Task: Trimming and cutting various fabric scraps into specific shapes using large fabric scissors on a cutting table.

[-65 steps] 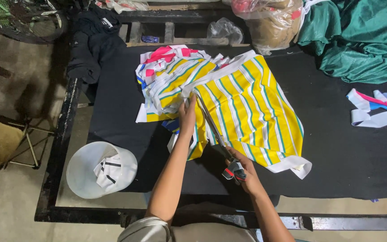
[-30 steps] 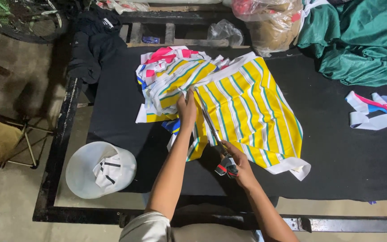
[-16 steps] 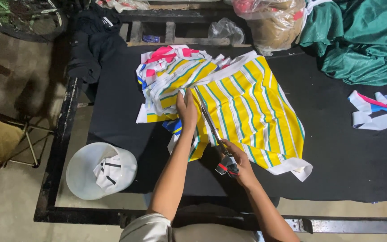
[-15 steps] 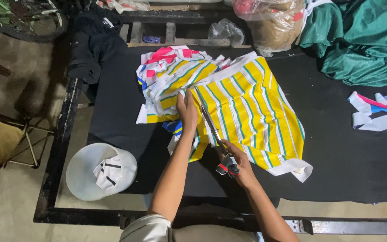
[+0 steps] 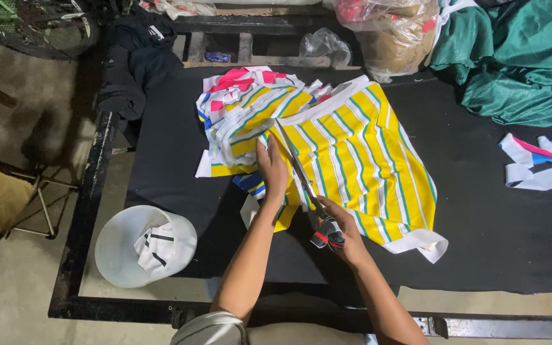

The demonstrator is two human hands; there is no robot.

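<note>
Both hands sit near the middle of what I see, over the black surface (image 5: 493,230). From here I make out the left hand (image 5: 272,169) laid flat with fingers spread, pressing down on the left edge of the yellow striped fabric (image 5: 359,160), right where it meets a pile of similar striped pieces (image 5: 241,115) with pink and blue patches. The right hand (image 5: 343,233) is curled tight around the handles of the scissors (image 5: 305,182), whose long blades point away toward the far left and run across the yellow cloth just beside the left hand's fingers; I cannot tell whether the blades are parted or together. That yellow fabric, with green and white stripes and a white hem, lies spread on the middle of the surface, slanting from the far centre to the near right. Small offcuts (image 5: 250,185) in blue and white poke out beneath the left wrist. To the near left, a white bucket (image 5: 145,246) holding white scraps with black marks stands on the floor against the surface's frame. On the far right I see a heap of green cloth (image 5: 519,64), and nearer, on the right edge, a few loose strips (image 5: 538,166) in white, pink and blue. A dark garment (image 5: 132,61) hangs over the far left corner, and a clear plastic bag (image 5: 394,29) sits at the far edge.
</note>
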